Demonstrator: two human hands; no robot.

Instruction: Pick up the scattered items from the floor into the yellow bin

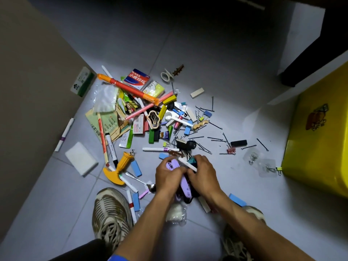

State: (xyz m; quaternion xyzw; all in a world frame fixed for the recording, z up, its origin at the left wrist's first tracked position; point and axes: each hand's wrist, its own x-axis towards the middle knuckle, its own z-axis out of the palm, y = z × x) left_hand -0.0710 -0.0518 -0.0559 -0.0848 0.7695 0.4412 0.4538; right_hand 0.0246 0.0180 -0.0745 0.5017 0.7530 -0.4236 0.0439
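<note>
A heap of small items (143, 113) lies scattered on the grey tiled floor: pens, coloured blocks, packets, hair pins, clips. The yellow bin (316, 140) stands at the right edge. Both hands meet low in the middle, over the near end of the heap. My left hand (167, 178) is closed around a bundle with purple clips (185, 185). My right hand (204, 171) grips the same bundle, with a white pen (187, 163) and a teal piece sticking out between the fingers. What else is inside the bundle is hidden.
A brown wall runs along the left, with a green-white box (82, 81) and a marker (65, 133) at its foot. My shoes (111, 213) stand at the bottom. A white sponge (81, 161), orange tube (128, 89), yellow hammer-shaped toy (120, 170) and spoon (143, 182) lie nearby. Dark furniture is at top right.
</note>
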